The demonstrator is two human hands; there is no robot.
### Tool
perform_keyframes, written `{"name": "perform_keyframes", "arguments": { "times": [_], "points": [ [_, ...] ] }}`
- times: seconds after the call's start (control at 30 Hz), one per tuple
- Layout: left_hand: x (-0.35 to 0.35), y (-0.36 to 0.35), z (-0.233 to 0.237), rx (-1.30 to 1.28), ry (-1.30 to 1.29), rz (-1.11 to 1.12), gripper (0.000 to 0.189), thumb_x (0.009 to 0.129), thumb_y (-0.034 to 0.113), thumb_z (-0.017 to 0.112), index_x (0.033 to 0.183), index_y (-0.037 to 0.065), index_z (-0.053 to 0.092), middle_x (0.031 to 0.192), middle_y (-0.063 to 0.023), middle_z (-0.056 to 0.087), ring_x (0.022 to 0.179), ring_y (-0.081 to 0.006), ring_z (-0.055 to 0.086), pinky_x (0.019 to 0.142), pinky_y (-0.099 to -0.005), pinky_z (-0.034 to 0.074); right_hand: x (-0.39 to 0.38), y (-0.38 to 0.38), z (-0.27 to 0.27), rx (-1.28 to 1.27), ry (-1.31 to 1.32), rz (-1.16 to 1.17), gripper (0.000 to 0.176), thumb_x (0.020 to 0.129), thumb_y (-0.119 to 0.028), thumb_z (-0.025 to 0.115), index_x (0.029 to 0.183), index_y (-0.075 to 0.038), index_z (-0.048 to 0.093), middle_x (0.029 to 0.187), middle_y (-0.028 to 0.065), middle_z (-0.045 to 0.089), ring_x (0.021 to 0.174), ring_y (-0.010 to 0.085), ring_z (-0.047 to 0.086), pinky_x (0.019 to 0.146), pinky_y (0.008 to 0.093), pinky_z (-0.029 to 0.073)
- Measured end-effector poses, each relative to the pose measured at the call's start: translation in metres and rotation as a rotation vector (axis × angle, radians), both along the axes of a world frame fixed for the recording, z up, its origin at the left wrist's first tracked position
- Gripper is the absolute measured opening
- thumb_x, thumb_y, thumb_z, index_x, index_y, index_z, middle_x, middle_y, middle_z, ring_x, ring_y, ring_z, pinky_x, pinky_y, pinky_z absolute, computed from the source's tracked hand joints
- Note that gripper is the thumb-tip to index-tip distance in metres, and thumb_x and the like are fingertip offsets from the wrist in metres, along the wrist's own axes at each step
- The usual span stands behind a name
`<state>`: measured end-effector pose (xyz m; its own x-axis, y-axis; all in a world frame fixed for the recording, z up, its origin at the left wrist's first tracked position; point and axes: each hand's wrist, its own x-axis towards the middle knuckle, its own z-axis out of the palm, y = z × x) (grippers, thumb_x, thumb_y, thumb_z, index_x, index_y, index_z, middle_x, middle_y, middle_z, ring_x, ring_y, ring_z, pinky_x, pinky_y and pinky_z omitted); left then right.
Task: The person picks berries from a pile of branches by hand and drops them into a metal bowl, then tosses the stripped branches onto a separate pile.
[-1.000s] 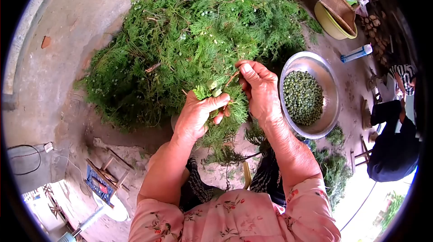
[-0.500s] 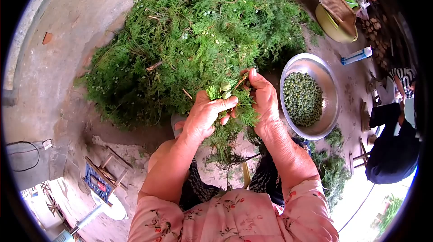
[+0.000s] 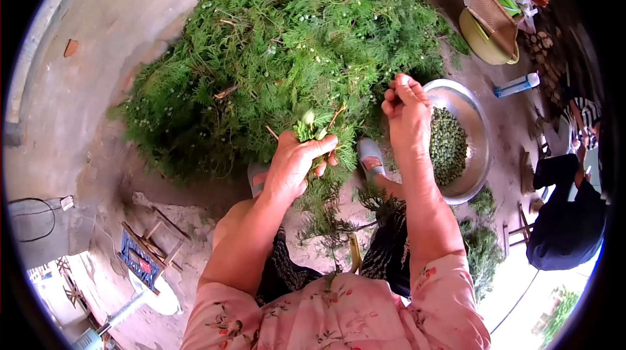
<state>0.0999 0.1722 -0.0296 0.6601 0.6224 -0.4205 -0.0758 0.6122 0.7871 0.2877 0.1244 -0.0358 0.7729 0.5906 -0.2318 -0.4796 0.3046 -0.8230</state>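
Left hand [image 3: 298, 157] is gripping a leafy green conifer sprig [image 3: 311, 129]. Right hand [image 3: 407, 105] is hovering by the rim of a round silver metal basin [image 3: 478, 129], which is holding small round green berries [image 3: 447, 144]. Large green conifer branch pile [image 3: 280, 56] is lying in front.

Daylight glares white at lower right; the round fisheye edges bend and blacken.

The left hand [image 3: 302, 156] pinches thumb to fingers; the right hand [image 3: 407, 102] is raised, fingers curled, apparently closed.
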Motion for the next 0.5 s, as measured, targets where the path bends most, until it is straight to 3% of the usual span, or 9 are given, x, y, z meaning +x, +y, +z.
{"name": "perform_keyframes", "arguments": {
  "times": [0.07, 0.13, 0.2, 0.23, 0.27, 0.33, 0.37, 0.4, 0.5],
  "points": [
    [0.002, 0.001, 0.006, 0.031, 0.010, 0.067, 0.013, 0.076, 0.008, 0.064, 0.082, -0.002, 0.058, 0.071, -0.0080, 0.059, 0.054, -0.0149, 0.056, 0.038, -0.0233, 0.035, -0.009, -0.002, 0.012, 0.021, 0.066, 0.103, 0.002, 0.083, -0.007, 0.055, 0.085, -0.007, 0.056, 0.079, 0.0076, 0.059, 0.053, 0.0112, 0.048, 0.045, 0.0222, 0.038],
    [0.002, 0.002, -0.002, -0.034, 0.074, 0.127, 0.014, 0.074, 0.007, 0.066, 0.083, -0.001, 0.059, 0.075, -0.0075, 0.060, 0.059, -0.0156, 0.058, 0.040, -0.0241, 0.036, -0.017, -0.006, 0.012, 0.089, -0.013, 0.241, 0.008, 0.082, -0.007, 0.053, 0.089, -0.008, 0.056, 0.078, 0.0063, 0.058, 0.053, 0.0084, 0.045, 0.044, 0.0223, 0.037],
    [0.006, 0.002, 0.004, -0.028, 0.110, 0.139, 0.018, 0.072, 0.008, 0.068, 0.086, 0.001, 0.059, 0.083, -0.0081, 0.061, 0.067, -0.0164, 0.059, 0.043, -0.0252, 0.038, -0.039, -0.014, 0.033, -0.176, -0.427, 0.357, 0.009, 0.082, -0.007, 0.057, 0.091, -0.007, 0.058, 0.072, 0.0020, 0.055, 0.057, 0.0085, 0.052, 0.050, 0.0237, 0.043],
    [0.012, 0.002, -0.001, 0.046, 0.154, 0.208, 0.021, 0.072, 0.009, 0.067, 0.090, 0.002, 0.059, 0.081, -0.0084, 0.061, 0.063, -0.0155, 0.057, 0.044, -0.0254, 0.039, -0.043, -0.013, 0.021, -0.048, -0.636, 0.377, 0.009, 0.080, -0.005, 0.060, 0.089, -0.002, 0.057, 0.073, 0.0033, 0.054, 0.061, 0.0129, 0.058, 0.050, 0.0261, 0.050],
    [0.018, 0.004, 0.006, 0.128, 0.134, 0.138, 0.021, 0.073, 0.008, 0.064, 0.092, 0.003, 0.056, 0.084, -0.0085, 0.056, 0.061, -0.0143, 0.054, 0.043, -0.0250, 0.038, -0.049, -0.014, 0.022, 0.111, -0.198, 0.496, 0.017, 0.078, -0.005, 0.064, 0.093, -0.001, 0.060, 0.084, 0.0052, 0.057, 0.070, 0.0129, 0.058, 0.057, 0.0259, 0.051],
    [0.012, -0.001, -0.010, 0.285, 0.325, 0.081, 0.023, 0.076, 0.008, 0.059, 0.097, 0.005, 0.052, 0.086, -0.0050, 0.053, 0.061, -0.0120, 0.050, 0.041, -0.0229, 0.033, -0.053, -0.023, 0.038, 0.028, -0.340, 0.584, 0.030, 0.074, -0.004, 0.065, 0.103, 0.003, 0.056, 0.090, 0.0097, 0.047, 0.071, 0.0186, 0.060, 0.051, 0.0270, 0.057],
    [0.015, -0.005, -0.010, 0.233, 0.311, 0.117, 0.023, 0.076, 0.007, 0.058, 0.097, 0.003, 0.048, 0.088, -0.0062, 0.047, 0.061, -0.0123, 0.049, 0.041, -0.0232, 0.034, -0.055, -0.018, 0.026, -0.035, -0.727, 0.539, 0.037, 0.071, -0.004, 0.067, 0.105, 0.002, 0.056, 0.088, 0.0107, 0.047, 0.073, 0.0198, 0.058, 0.053, 0.0272, 0.055],
    [0.017, -0.009, -0.010, 0.179, 0.303, 0.162, 0.023, 0.076, 0.006, 0.056, 0.096, 0.002, 0.045, 0.091, -0.0073, 0.042, 0.060, -0.0125, 0.047, 0.041, -0.0234, 0.035, -0.057, -0.017, 0.014, -0.082, -0.861, 0.504, 0.036, 0.070, -0.006, 0.067, 0.103, 0.001, 0.057, 0.087, 0.0115, 0.048, 0.076, 0.0231, 0.057, 0.059, 0.0302, 0.052],
    [0.019, -0.012, -0.008, 0.165, 0.273, 0.106, 0.027, 0.077, 0.006, 0.057, 0.095, 0.002, 0.037, 0.087, -0.0077, 0.046, 0.057, -0.0120, 0.047, 0.041, -0.0233, 0.035, -0.054, -0.020, 0.010, -0.079, -0.960, 0.470, 0.031, 0.071, -0.006, 0.066, 0.100, 0.000, 0.057, 0.088, 0.0127, 0.049, 0.079, 0.0273, 0.055, 0.068, 0.0340, 0.047]
  ]
}}
